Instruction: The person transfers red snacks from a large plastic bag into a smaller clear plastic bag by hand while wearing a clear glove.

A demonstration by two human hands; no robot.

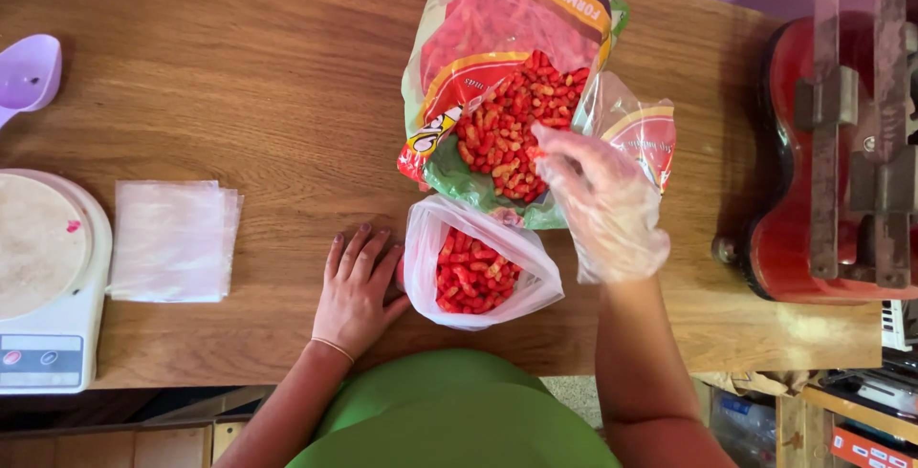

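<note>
Wooden tabletop (268,76) fills the view, with a purple scoop (29,71) at its far left edge above a white kitchen scale (48,282). Beside the scale lies a stack of clear plastic bags (172,239). Further right, the bare left hand (356,291) rests flat on the wood, fingers (368,250) spread and holding nothing, its thumb touching the side of a small clear bag (478,272) partly filled with red snack sticks. Just behind stands a large opened snack bag (507,76). The gloved right hand (607,205) reaches into its mouth, fingertips (545,143) pinched on a few sticks. A red metal machine (832,143) sits at far right.
</note>
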